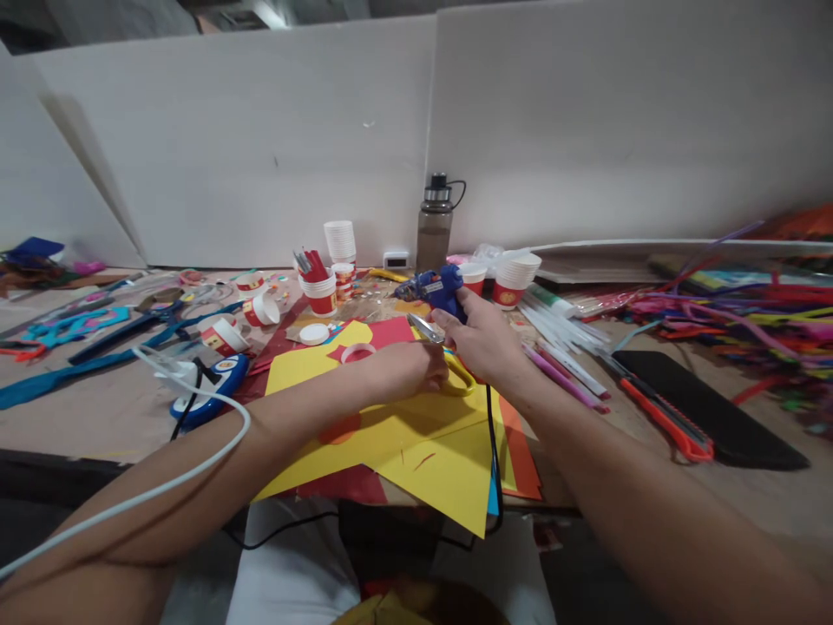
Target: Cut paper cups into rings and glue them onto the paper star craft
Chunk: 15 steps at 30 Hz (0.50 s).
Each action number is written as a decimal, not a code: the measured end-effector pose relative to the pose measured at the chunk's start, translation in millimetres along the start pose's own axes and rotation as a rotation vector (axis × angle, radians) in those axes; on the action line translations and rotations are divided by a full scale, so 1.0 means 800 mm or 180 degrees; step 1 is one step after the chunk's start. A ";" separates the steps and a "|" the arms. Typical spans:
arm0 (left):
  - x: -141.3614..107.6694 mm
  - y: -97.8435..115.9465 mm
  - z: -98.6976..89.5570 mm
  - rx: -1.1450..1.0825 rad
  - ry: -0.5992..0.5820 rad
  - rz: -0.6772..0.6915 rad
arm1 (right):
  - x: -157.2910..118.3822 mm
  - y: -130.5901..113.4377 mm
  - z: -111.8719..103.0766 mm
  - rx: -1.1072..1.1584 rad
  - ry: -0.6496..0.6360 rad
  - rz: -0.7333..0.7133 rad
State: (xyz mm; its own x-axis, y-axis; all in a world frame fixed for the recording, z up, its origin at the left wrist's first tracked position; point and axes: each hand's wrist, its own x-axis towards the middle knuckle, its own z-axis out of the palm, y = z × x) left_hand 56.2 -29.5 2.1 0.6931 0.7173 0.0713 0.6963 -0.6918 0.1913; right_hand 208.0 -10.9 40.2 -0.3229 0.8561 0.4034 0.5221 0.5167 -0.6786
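My right hand (478,334) is wrapped round the handle of a blue hot glue gun (443,286), whose nozzle points left. My left hand (416,369) is closed, its curled fingers at the middle of a pair of scissors (463,382) with yellow handles. The silver blades stick out up and to the left, close to my right thumb. Below both hands lie overlapping sheets of yellow paper (429,443). A white ring (357,351) and a red paper cutout (337,353) rest on the paper beyond my left forearm.
Paper cups (318,295) holding red items, a cup stack (517,278) and a water bottle (435,226) stand behind. To the right are white sticks (563,325), a red utility knife (670,421), a black phone-like slab (709,408) and pipe cleaners (735,321). A white cable (240,434) crosses my left arm.
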 end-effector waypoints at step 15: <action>0.041 0.024 -0.003 -0.0026 0.0142 -0.0342 | 0.006 0.003 -0.011 0.0160 0.0295 0.0050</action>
State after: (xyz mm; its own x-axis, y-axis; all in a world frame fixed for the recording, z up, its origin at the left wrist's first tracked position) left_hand 92.2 -19.0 10.2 0.6053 0.7905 0.0934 0.7645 -0.6100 0.2083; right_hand 214.5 -5.6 46.1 -0.2393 0.8625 0.4459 0.4856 0.5040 -0.7142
